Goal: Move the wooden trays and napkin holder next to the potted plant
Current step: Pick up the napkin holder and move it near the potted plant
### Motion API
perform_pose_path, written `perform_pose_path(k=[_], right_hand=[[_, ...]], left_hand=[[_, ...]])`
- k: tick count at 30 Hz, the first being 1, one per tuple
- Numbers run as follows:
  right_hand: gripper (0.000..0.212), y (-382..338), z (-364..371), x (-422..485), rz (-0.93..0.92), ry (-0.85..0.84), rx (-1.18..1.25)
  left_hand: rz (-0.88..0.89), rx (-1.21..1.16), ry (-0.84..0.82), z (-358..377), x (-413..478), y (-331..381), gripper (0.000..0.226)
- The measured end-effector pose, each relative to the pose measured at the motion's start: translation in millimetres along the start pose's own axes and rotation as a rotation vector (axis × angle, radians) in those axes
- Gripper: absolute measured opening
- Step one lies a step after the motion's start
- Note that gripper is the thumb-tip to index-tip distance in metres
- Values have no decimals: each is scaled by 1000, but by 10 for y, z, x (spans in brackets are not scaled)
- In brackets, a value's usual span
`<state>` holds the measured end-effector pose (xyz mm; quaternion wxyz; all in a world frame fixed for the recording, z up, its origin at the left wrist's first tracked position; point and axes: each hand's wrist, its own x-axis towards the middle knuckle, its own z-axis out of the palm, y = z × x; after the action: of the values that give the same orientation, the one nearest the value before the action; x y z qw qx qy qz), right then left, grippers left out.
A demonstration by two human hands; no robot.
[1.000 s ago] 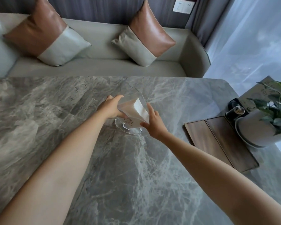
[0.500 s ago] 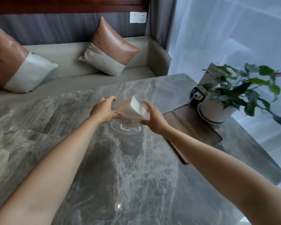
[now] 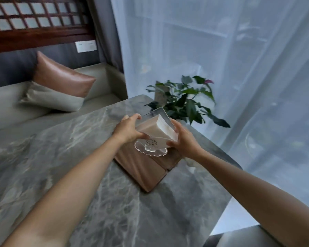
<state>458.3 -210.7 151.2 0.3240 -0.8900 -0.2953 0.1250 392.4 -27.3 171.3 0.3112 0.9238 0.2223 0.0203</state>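
The clear napkin holder (image 3: 154,130), filled with white napkins and standing on a round glass foot, is held between both hands. My left hand (image 3: 128,129) grips its left side and my right hand (image 3: 185,139) its right side. It hangs tilted just above the two wooden trays (image 3: 146,168), which lie side by side on the grey marble table (image 3: 78,157). The potted plant (image 3: 185,100) stands right behind them at the table's far right corner; its pot is hidden by the holder and my right hand.
A grey sofa with a brown and grey cushion (image 3: 59,86) runs along the far side of the table. Sheer white curtains (image 3: 221,68) hang to the right. The table's right edge lies close to the trays.
Both hands have carried the napkin holder to the right, from bare marble to above the wooden trays. The view has swung right and the plant is now behind the holder.
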Motion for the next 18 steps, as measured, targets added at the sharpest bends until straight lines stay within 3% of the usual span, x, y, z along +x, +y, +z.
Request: perform_pose_path(k=[10, 18], right_hand=[[75, 1284, -768, -274, 173, 144, 95], [76, 2024, -969, -442, 364, 208, 141]], left_hand=[[149, 50, -199, 1128, 526, 1186, 78], [177, -8, -350, 1905, 795, 1713, 88]])
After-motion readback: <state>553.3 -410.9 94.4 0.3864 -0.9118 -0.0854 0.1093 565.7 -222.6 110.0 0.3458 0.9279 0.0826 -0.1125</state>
